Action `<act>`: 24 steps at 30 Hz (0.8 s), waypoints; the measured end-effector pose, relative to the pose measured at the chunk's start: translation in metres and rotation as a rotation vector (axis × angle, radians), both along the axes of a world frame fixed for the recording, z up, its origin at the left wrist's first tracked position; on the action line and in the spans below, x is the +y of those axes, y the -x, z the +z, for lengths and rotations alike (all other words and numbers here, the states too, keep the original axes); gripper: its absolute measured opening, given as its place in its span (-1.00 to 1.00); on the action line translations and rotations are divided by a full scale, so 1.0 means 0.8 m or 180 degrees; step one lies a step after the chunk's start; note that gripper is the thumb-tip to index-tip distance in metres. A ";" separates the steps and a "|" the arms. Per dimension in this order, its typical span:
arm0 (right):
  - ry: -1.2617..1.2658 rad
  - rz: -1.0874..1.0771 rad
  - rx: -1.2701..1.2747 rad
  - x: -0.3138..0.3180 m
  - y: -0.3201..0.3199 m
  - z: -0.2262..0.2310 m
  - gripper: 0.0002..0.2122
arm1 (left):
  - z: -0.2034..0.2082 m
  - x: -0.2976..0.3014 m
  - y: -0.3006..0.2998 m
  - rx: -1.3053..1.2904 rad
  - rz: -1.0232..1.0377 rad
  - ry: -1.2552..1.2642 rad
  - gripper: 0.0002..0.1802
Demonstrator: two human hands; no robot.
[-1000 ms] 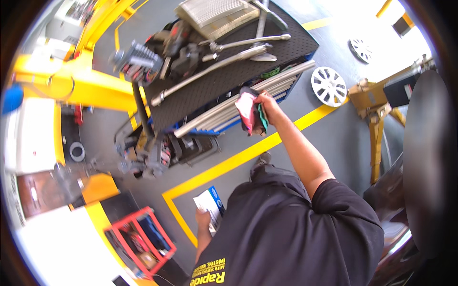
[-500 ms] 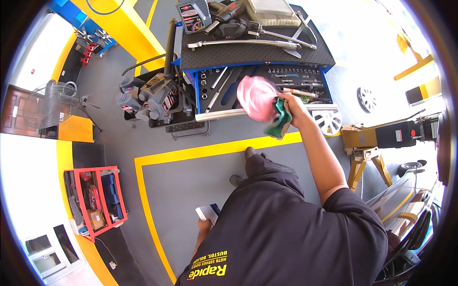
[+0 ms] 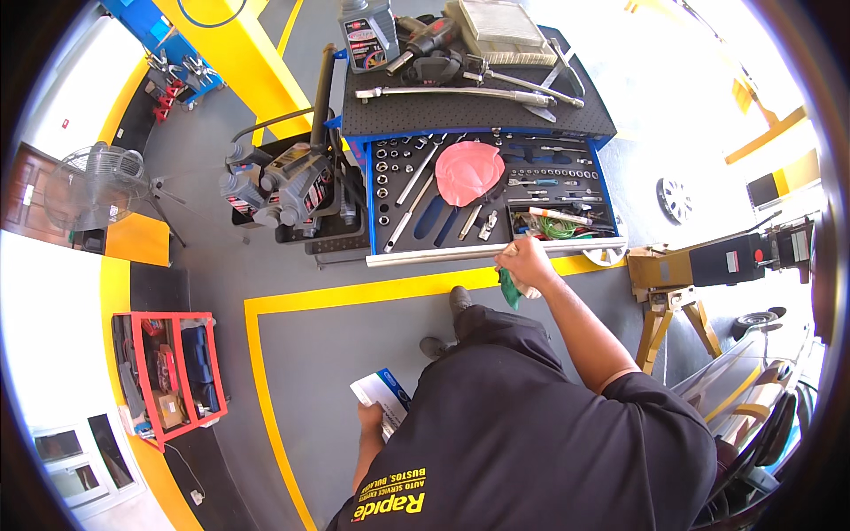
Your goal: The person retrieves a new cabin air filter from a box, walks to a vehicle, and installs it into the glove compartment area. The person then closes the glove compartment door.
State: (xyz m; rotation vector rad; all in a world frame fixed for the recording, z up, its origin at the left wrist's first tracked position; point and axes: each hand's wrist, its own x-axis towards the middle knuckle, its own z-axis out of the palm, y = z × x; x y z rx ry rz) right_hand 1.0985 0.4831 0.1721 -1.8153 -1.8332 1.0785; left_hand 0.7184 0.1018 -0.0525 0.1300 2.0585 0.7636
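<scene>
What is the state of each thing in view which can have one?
Drawer: pulled open.
Pink cloth: spread out over the drawer, not held.
Green cloth: bunched, hanging from the right hand.
White-and-blue box: in the left hand; open or closed, unclear.
Grey bottle on the cart top: upright.
Long wrench: lying on the cart top.
Fan: upright; running or not, unclear.

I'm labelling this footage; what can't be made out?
In the head view:
Part of the drawer: covered by the pink cloth.
Top of the green cloth: inside the right hand.
Some fingers of the left hand: behind the white box.
Most of the nearer wheel cover: behind the drawer.
</scene>
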 end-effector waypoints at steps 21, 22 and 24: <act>-0.2913 0.0344 -0.1127 0.379 -0.101 0.144 -0.61 | 0.281 0.306 -0.035 0.0250 0.0927 -0.2510 -0.51; -0.3862 0.0863 -0.2145 0.373 -0.088 0.125 -0.60 | 0.295 0.311 -0.038 0.0092 0.1187 -0.2769 -0.45; -0.3636 0.1140 0.0050 0.349 -0.043 0.114 -0.59 | 0.337 0.326 -0.062 0.0001 0.1507 -0.3109 -0.44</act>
